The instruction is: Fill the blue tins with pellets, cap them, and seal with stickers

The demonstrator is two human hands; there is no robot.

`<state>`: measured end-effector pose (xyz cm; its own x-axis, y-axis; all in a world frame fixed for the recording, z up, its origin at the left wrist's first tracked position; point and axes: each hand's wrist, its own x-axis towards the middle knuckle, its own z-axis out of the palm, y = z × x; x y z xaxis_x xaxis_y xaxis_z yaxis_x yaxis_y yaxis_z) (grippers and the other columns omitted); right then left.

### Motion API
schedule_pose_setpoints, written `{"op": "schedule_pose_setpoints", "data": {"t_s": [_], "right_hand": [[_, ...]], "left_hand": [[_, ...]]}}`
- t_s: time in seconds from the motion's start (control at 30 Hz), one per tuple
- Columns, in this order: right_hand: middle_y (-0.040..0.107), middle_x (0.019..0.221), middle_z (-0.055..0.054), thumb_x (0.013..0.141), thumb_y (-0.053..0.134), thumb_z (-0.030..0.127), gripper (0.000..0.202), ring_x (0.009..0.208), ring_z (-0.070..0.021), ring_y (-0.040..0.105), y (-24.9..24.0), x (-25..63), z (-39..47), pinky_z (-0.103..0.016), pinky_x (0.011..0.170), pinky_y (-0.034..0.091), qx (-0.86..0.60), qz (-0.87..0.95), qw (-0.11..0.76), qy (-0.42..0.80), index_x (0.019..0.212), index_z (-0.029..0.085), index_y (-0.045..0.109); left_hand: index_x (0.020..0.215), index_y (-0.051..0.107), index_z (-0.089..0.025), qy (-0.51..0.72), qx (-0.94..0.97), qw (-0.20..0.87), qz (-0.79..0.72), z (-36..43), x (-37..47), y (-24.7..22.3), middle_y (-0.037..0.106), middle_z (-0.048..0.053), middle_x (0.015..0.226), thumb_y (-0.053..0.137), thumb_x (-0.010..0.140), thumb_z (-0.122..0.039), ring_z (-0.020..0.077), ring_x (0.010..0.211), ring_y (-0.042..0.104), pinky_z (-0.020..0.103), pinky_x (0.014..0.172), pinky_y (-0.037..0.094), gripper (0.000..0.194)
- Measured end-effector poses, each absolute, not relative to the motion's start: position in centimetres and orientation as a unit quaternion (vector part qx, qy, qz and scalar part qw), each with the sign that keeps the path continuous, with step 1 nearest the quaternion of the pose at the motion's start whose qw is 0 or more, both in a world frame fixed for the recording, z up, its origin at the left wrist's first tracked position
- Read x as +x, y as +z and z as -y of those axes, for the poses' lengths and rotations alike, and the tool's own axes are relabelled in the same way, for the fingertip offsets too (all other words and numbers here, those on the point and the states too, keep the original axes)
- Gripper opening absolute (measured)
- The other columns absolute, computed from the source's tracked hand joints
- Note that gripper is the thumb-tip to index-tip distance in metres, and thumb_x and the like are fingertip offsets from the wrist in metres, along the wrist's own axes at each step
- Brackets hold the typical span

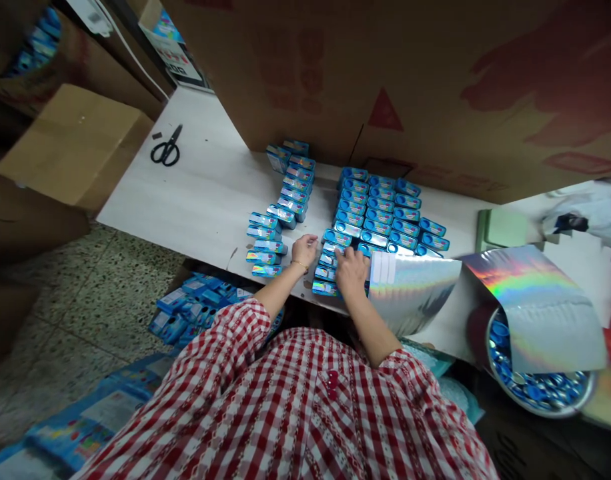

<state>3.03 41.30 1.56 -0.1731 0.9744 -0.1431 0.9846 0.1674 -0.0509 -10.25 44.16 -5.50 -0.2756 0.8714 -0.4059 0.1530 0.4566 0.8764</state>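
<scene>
Small blue boxes stand in rows on the white table [210,180]. A dense block of them [379,205] is right of centre, and a looser line [296,183] runs down the left. My left hand [304,251] is between the left line and the front boxes [325,273], fingers partly spread, with nothing visible in it. My right hand [352,270] rests at the front boxes, its fingers bent onto their right side; whether it grips one is hidden. Shiny holographic sheets [410,287] lie beside my right hand.
A large cardboard carton [415,87] borders the table's back. Black scissors [169,148] lie at the left. A metal bowl of blue-and-silver pieces [545,393] is at the lower right, partly under another shiny sheet [545,300]. More blue boxes [190,310] are heaped below the front edge.
</scene>
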Motion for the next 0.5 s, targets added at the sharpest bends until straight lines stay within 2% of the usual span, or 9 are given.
{"op": "schedule_pose_setpoints", "data": {"t_s": [0.1,0.2,0.3,0.37,0.5], "right_hand": [[0.056,0.099,-0.010,0.082,0.044,0.013,0.039,0.086,-0.0225,0.042,3.0,3.9,-40.6,-0.035,0.072,0.026,0.590,-0.802,0.078,-0.050,0.116,0.024,0.057],[0.056,0.105,-0.008,0.085,0.040,0.015,0.038,0.087,-0.0207,0.044,5.1,6.8,-39.9,-0.034,0.075,0.028,0.590,-0.806,0.015,-0.030,0.117,0.026,0.057],[0.056,0.105,-0.008,0.086,0.037,0.016,0.036,0.091,-0.0203,0.046,6.8,11.5,-39.9,-0.034,0.077,0.030,0.652,-0.755,-0.071,0.009,0.112,0.025,0.061],[0.057,0.106,-0.009,0.087,0.037,0.018,0.035,0.092,-0.0211,0.046,7.0,14.7,-40.7,-0.034,0.076,0.032,0.678,-0.730,-0.085,0.022,0.111,0.023,0.062],[0.059,0.107,-0.007,0.087,0.043,0.023,0.029,0.091,-0.0216,0.046,5.5,18.8,-43.0,-0.033,0.075,0.034,0.628,-0.778,-0.008,-0.008,0.107,0.024,0.064]], "left_hand": [[0.087,0.065,-0.016,0.399,0.407,0.432,-0.700,-43.9,-9.5,-3.2,0.064,0.007,0.089,0.052,0.078,-0.016,0.0175,0.079,0.059,0.029,0.078,0.045,0.017],[0.098,0.064,-0.017,0.423,0.505,0.409,-0.631,-43.9,-6.9,-0.4,0.063,0.009,0.099,0.049,0.083,-0.023,0.0192,0.093,0.056,0.031,0.087,0.040,0.023],[0.103,0.064,-0.019,0.387,0.609,0.425,-0.546,-44.5,-2.9,1.7,0.062,0.009,0.105,0.061,0.076,-0.032,0.0231,0.103,0.052,0.034,0.094,0.035,0.030],[0.101,0.065,-0.019,0.334,0.651,0.440,-0.521,-45.1,-0.2,2.2,0.062,0.009,0.104,0.069,0.069,-0.033,0.0256,0.102,0.052,0.036,0.093,0.036,0.036],[0.083,0.069,-0.018,0.221,0.642,0.479,-0.556,-45.9,3.4,1.8,0.067,0.009,0.089,0.064,0.073,-0.024,0.0248,0.090,0.059,0.034,0.082,0.042,0.012]]}}
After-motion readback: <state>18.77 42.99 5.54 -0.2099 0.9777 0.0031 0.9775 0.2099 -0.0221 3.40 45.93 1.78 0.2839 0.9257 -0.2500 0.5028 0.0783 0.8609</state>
